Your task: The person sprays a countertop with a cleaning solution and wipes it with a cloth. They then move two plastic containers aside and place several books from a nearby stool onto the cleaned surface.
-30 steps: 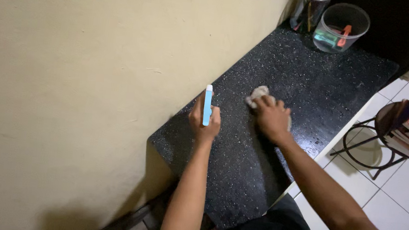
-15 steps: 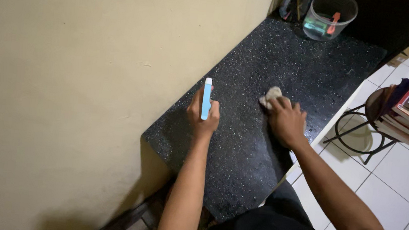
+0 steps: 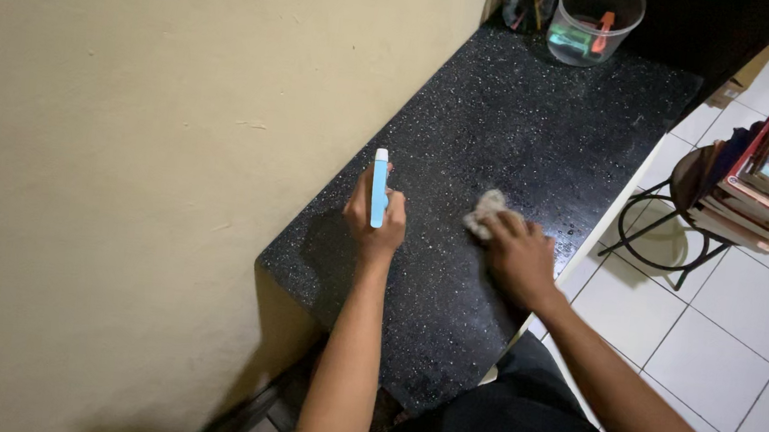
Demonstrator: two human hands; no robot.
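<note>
Here, at the frame's centre, the left hand [image 3: 373, 215] is wrapped around a light-blue spray bottle [image 3: 379, 187], held upright above the black speckled surface [image 3: 507, 115]. Just to its right, the right hand [image 3: 517, 254] presses flat on a crumpled pale cloth [image 3: 484, 211], which peeks out beyond the fingertips toward the upper left. A clear plastic container [image 3: 593, 22] stands at the top edge.

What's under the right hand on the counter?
A crumpled pale cloth lies under the right hand, pressed on the black speckled counter. Only its far end shows; the rest is covered.
</note>
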